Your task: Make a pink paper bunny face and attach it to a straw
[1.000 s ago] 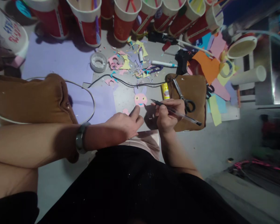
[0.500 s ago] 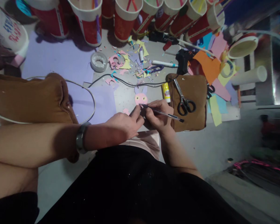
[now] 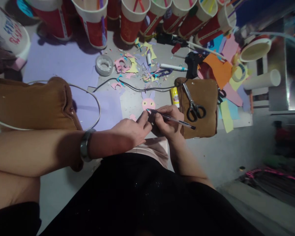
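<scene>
A small pink paper face (image 3: 148, 103) with yellow eyes and purple ears lies on the grey table in front of me. My right hand (image 3: 170, 120) grips a pen (image 3: 178, 121), its tip at the lower part of the face. My left hand (image 3: 134, 130) rests at the face's lower edge, a fingertip beside the pen tip and the other fingers bent; whether it pinches the paper is hidden. A small pink paper piece (image 3: 132, 117) lies by my left hand. A yellow glue stick (image 3: 175, 97) lies just beyond my right hand.
Scissors (image 3: 195, 109) lie on a brown cushion (image 3: 208, 95) at the right; another brown cushion (image 3: 29, 105) is at the left. Red cups (image 3: 131, 28) line the back. Paper scraps (image 3: 124, 64), a tape roll (image 3: 104, 65), a marker (image 3: 173, 67) and a black cable (image 3: 137, 88) lie between.
The pen and my right hand have shifted very slightly to the right, the pen tip staying at the face. My left hand stays in place.
</scene>
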{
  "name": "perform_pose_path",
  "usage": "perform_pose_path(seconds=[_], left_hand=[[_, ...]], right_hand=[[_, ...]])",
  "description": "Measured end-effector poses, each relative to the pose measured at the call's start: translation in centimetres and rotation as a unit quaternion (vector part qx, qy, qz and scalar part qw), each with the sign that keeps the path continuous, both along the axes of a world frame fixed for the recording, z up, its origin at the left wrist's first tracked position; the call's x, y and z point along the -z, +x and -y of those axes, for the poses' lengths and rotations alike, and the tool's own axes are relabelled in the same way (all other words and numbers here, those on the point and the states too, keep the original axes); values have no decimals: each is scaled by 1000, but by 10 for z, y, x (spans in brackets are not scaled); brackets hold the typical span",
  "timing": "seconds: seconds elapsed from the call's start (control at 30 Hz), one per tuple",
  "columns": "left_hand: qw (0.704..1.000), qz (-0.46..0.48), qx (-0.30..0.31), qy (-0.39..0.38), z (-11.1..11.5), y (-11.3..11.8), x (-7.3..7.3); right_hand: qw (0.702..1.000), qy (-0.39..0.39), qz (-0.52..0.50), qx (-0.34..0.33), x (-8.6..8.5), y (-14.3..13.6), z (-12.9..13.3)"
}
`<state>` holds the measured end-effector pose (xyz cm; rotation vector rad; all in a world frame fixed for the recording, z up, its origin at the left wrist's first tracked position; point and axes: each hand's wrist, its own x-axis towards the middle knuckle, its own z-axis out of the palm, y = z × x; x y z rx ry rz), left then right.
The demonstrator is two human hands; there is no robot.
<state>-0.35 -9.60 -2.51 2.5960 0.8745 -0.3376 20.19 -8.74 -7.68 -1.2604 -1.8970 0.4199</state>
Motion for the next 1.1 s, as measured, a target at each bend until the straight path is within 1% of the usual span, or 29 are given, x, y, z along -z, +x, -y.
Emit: perform_pose_path(seconds=[0.07, 0.23, 0.4, 0.5, 0.6, 0.7, 0.8, 0.97, 1.1], left_hand=[[1000, -1, -1, -2, 0, 0, 0], [1000, 2, 3, -3, 0, 0, 0], [1000, 0, 2, -6, -1, 0, -1], [1000, -3, 0, -10, -1, 0, -2], [1000, -8, 0, -12, -1, 0, -3], [1000, -7, -1, -13, -1, 0, -3], [1000, 3, -3, -13, -1, 0, -3], [1000, -1, 0, -11, -1, 0, -1], [1000, -2, -1, -11, 0, 0, -1]], right_hand=[[1000, 1, 1, 11, 0, 0, 0], [999, -6, 33, -2, -2, -1, 0], [999, 17, 27, -11, -2, -2, -1], [1000, 4, 23, -14, -1, -2, -1], [1000, -5, 15, 12, -1, -1, -1], [999, 4, 14, 31, 0, -1, -1], [1000, 8, 19, 18, -1, -2, -1], [1000, -16, 23, 7, -3, -3, 0], [1000, -10, 19, 5, 0, -1, 0]])
